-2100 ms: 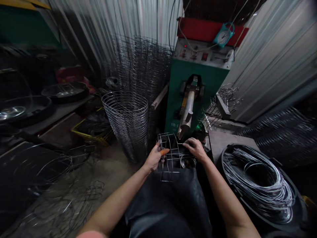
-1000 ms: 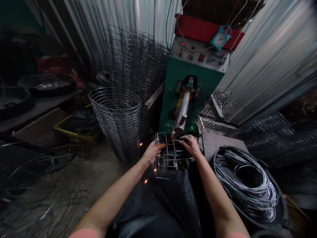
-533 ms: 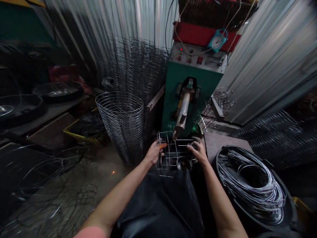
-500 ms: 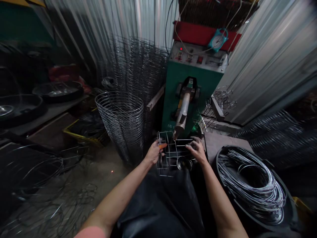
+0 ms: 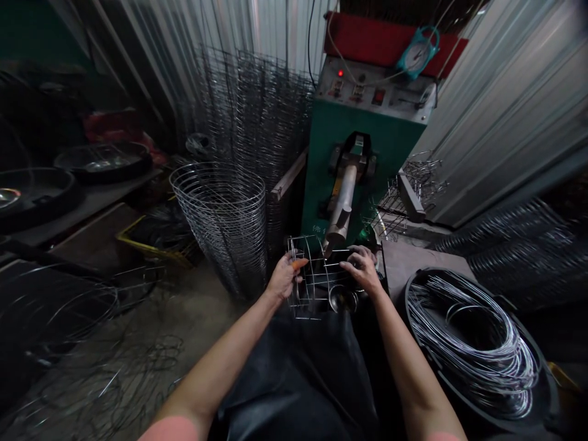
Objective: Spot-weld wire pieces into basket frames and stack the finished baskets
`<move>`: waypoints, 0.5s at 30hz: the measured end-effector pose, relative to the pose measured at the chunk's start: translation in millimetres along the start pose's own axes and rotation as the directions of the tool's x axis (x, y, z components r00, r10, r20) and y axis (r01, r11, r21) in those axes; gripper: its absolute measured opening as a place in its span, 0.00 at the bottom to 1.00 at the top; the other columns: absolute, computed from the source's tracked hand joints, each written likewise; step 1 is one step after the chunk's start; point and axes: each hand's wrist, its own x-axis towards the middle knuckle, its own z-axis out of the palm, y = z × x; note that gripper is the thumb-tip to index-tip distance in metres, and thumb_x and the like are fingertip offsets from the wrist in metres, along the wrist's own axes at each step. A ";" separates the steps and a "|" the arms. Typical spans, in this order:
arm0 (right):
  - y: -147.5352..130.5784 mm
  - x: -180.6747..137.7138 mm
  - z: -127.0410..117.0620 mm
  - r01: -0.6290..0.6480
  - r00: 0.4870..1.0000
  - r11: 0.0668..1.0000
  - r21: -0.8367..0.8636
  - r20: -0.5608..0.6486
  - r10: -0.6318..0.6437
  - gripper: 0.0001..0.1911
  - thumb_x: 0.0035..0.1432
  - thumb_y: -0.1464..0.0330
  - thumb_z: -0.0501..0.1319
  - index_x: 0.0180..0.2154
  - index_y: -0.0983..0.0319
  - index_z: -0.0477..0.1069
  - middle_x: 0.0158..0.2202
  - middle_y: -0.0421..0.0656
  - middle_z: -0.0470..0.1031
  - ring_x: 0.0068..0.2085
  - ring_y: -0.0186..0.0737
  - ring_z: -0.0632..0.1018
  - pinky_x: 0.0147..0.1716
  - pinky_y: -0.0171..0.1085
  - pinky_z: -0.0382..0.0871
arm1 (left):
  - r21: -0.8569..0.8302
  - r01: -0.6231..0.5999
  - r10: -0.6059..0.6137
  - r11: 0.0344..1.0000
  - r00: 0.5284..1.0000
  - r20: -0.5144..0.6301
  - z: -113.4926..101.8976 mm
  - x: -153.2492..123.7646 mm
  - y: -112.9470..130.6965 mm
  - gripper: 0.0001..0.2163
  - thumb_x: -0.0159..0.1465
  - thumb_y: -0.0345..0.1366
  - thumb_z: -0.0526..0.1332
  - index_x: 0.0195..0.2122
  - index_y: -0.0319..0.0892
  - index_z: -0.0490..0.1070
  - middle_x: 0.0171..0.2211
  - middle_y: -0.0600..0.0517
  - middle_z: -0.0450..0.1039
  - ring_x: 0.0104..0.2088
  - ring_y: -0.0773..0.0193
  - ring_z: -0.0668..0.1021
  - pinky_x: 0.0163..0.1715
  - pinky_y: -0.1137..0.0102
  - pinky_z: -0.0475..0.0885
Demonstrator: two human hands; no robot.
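Note:
A small wire cage frame [image 5: 315, 282] sits under the tip of the metal arm [image 5: 342, 202] of a green welding machine [image 5: 362, 147]. My left hand [image 5: 283, 277] grips the frame's left side, an orange cover on its thumb. My right hand [image 5: 362, 267] is closed on the frame's right top wire. A small round metal cup [image 5: 343, 298] lies just below the frame. A dark apron covers my lap.
A tall stack of round wire baskets [image 5: 225, 214] stands left of the machine, with wire mesh panels [image 5: 257, 110] behind. A tub holding coiled wire [image 5: 473, 343] is at my right. Loose wire rings [image 5: 68, 318] litter the floor on the left. Corrugated metal walls surround the spot.
Sparks flew near my left hand a second ago and are gone now. Both hands have kept hold of the frame, shifting it slightly under the arm.

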 end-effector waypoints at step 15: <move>14.1 13.6 5.2 -0.037 0.999 0.999 0.015 0.015 0.037 0.17 0.52 0.52 0.59 0.22 0.58 0.68 0.46 0.44 0.70 0.51 0.49 0.64 0.50 0.49 0.55 | -0.042 0.009 -0.009 0.999 1.000 -0.001 3.1 19.2 0.3 0.24 0.44 0.26 0.65 0.42 0.40 0.60 0.24 0.59 0.62 0.16 0.79 0.56 0.13 0.80 0.50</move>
